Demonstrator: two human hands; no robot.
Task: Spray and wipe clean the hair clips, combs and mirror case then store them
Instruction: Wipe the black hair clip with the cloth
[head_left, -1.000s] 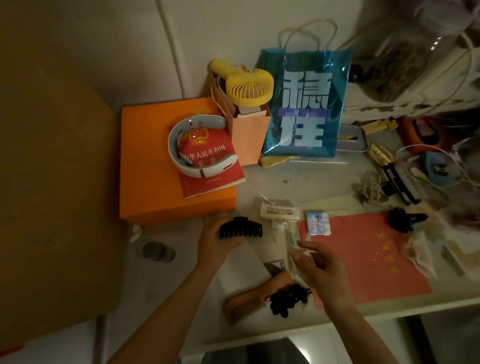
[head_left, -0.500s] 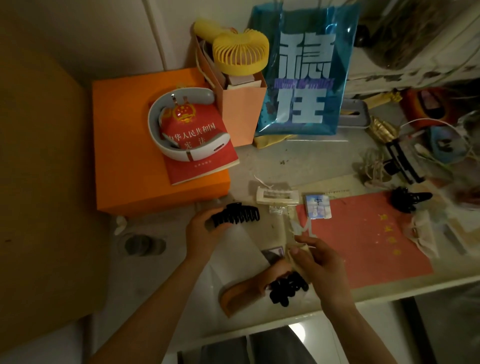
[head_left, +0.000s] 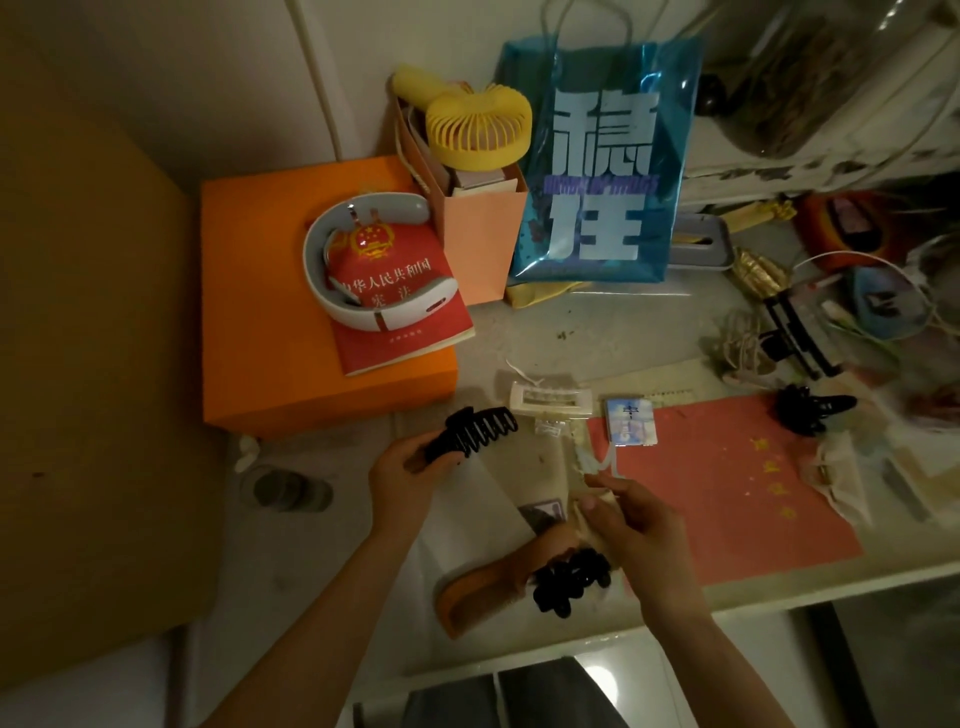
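**Now Two Hands Work With the Hair Clips**

Now the left hand (head_left: 402, 470) grips a big black claw clip (head_left: 475, 430) by one end. The clip's teeth point up and away, and it is lifted just above the desk (head_left: 597, 338). The right hand (head_left: 636, 519) has its fingers curled and pinches a pale, thin piece, maybe a wipe or a wrapper (head_left: 589, 470); it is too blurry to tell which.

Just below the right hand lies a wooden comb (head_left: 488, 584) on the desk. A small black clip (head_left: 569, 577) rests on the comb's right end, touching it. A cream flat clip (head_left: 548, 400) lies on the desk past the hands, and a small blue card box (head_left: 629, 422) sits just beside it on the edge of a red paper (head_left: 727, 493). Another black claw clip (head_left: 808, 410) lies at the far right corner of the red paper.

An orange box (head_left: 260, 312) stands at the left, with a red book (head_left: 400, 306) and a white neck band (head_left: 363, 270) on top. Behind are a yellow fan (head_left: 478, 127) in a peach paper bag (head_left: 475, 234) and a shiny blue bag (head_left: 602, 171).
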